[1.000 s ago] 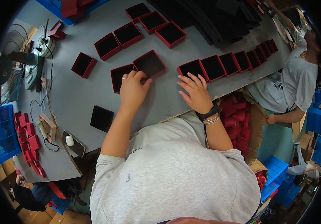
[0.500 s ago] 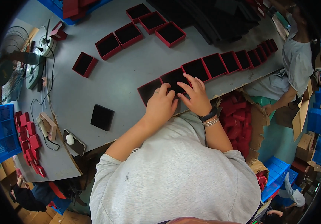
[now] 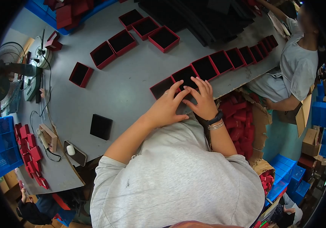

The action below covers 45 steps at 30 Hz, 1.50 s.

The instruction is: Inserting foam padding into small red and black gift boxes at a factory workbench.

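A row of open red boxes (image 3: pixel 220 61) with black insides runs diagonally along the table edge toward the far right. My left hand (image 3: pixel 166 108) is at the near end of this row, fingers bent over the rim of an end box (image 3: pixel 160 88) and thumb stretched apart. Beside it, my right hand (image 3: pixel 203 102) has its fingers spread at the near side of the second box (image 3: pixel 183 75). The fingertips of both hands come close together there; whether they press on the black lining cannot be made out. Neither hand holds anything visible.
More open red boxes (image 3: pixel 121 41) stand farther back on the grey table, near dark foam strips (image 3: pixel 193 19). A black square pad (image 3: pixel 101 127) and a phone (image 3: pixel 75 154) lie at left. A carton of red pieces (image 3: pixel 237 121) stands at right, near a co-worker (image 3: pixel 299 62).
The near part of the box row has shifted toward the right, and both hands moved with it. My left thumb has spread away from the fingers. The view has turned slightly.
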Each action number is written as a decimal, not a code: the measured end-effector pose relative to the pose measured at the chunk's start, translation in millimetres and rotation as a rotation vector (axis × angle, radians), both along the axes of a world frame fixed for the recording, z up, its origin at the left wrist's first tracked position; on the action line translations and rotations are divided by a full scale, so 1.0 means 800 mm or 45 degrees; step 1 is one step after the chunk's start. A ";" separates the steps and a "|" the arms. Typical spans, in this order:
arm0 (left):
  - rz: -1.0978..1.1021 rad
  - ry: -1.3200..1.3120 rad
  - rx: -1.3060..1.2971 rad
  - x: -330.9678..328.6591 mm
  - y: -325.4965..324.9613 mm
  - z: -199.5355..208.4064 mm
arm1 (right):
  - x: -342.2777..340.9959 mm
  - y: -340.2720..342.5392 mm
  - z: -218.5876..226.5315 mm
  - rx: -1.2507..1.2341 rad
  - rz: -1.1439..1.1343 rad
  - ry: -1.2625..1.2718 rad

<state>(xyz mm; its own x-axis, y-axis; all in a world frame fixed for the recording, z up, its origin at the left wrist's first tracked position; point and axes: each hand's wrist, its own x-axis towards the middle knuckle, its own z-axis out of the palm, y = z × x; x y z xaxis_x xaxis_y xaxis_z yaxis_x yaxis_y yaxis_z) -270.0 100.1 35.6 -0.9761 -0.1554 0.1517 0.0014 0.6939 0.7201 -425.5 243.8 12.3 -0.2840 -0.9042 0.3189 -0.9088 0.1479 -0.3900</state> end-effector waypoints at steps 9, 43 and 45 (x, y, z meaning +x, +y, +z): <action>0.182 -0.145 0.441 -0.036 -0.017 0.026 | 0.017 -0.002 -0.010 0.063 -0.056 0.018; 0.364 -0.073 -0.137 0.060 -0.013 -0.007 | -0.008 0.009 0.013 -0.042 -0.089 -0.014; 0.360 -0.095 -0.103 0.056 -0.012 -0.004 | 0.006 0.006 0.016 -0.020 -0.002 -0.024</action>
